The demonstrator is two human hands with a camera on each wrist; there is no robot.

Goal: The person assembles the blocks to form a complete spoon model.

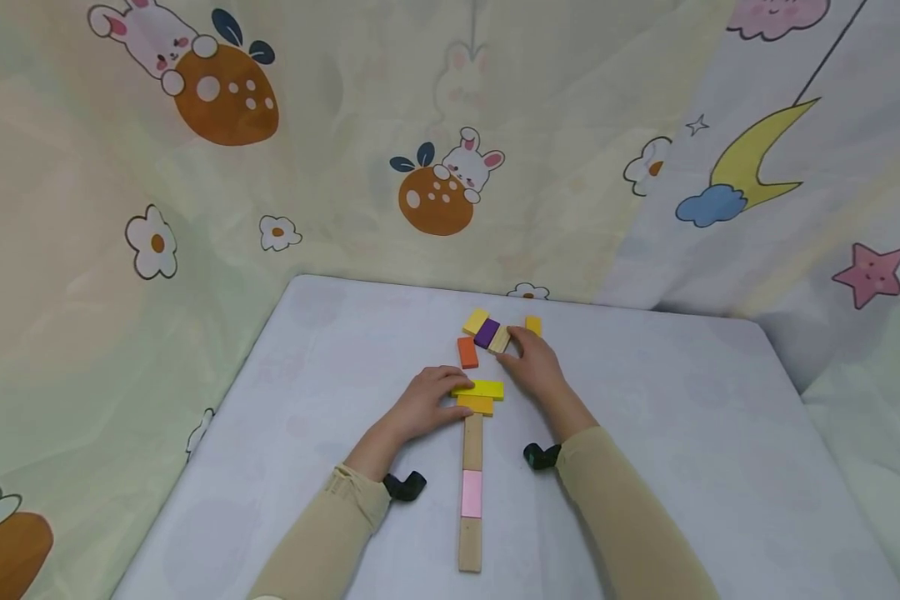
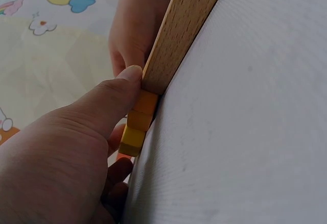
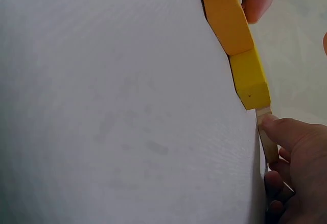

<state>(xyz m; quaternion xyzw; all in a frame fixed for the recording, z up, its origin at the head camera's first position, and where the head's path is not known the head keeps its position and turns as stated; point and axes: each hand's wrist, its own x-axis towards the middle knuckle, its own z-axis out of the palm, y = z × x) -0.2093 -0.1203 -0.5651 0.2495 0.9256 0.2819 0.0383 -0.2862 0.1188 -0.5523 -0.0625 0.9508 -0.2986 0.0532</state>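
My left hand point(image 1: 429, 402) holds a bright yellow block point(image 1: 489, 389) and an orange-yellow block point(image 1: 477, 405) lying against each other, thumb at the near side and fingers at the far side. Below them runs a straight line of a plain wooden block point(image 1: 473, 442), a pink block point(image 1: 471, 493) and another wooden block point(image 1: 470, 545). My right hand point(image 1: 537, 364) pinches a light wooden block point(image 1: 499, 340) between thumb and fingers; the right wrist view shows the thumb on this wooden block point(image 3: 265, 137). Beside it lie a purple block point(image 1: 487, 333) and a yellow block point(image 1: 476, 321) in a slanted row.
An orange-red block point(image 1: 467, 352) lies between the slanted row and my left hand. Behind my right hand is another yellow block point(image 1: 533, 325), partly covered. The white table point(image 1: 682, 433) ends at a patterned cloth backdrop point(image 1: 345, 167).
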